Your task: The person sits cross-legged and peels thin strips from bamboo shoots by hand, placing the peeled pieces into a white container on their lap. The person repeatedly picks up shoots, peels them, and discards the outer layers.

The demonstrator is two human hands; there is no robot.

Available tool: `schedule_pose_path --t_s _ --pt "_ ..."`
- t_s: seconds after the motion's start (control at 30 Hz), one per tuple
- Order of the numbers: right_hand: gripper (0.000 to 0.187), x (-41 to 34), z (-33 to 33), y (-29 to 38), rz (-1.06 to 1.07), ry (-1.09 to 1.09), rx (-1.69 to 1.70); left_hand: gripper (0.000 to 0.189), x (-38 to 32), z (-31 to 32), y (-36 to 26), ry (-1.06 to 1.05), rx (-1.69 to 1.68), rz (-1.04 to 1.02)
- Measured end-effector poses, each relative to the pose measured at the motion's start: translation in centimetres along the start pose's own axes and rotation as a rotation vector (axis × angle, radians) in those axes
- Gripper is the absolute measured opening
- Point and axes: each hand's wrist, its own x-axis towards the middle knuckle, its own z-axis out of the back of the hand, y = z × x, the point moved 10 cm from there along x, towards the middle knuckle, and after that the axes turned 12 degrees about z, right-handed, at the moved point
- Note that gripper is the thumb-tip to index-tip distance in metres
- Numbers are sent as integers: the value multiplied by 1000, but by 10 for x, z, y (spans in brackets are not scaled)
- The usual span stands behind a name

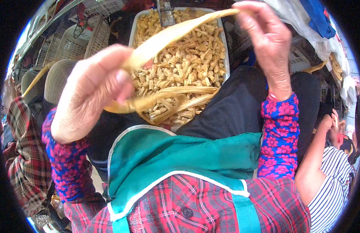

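Observation:
A long, pale yellow, fibrous plant strip (pixel 174 32) is stretched between my two hands above the tray. My left hand (pixel 95 81), blurred, grips its wider end. At the upper right, my right hand (pixel 266 35) pinches the narrow end between thumb and fingers. Beneath them sits a white plastic tray (pixel 225 59), heaped with short, knotted yellowish pieces (pixel 188 55). Several uncut-looking long strips (pixel 194 102) lie curved over the tray's near end. One blurred strip end (pixel 121 107) passes just below my left fingers; whether they hold it too I cannot tell.
A worn flat metal bar (pixel 166 14) juts over the tray's far edge. White plastic crates (pixel 72 40) stand at the far left. Dark-trousered knees (pixel 226 102) flank the tray. A person in a plaid sleeve (pixel 25 131) sits left, holding a strip; another in stripes (pixel 331 186) sits right.

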Motion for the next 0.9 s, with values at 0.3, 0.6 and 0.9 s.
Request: schedule_pose_path --t_s 0.3,0.6,0.9 --pt "47 -71 -158 63 -361 551 985 14 -1 2 75 -428 -423 -122" --pt "28 -67 -136 65 -124 95 433 20 -3 -41 134 -267 -933 204" --pt "33 -80 -130 79 196 237 373 18 3 -47 120 -372 -390 93"
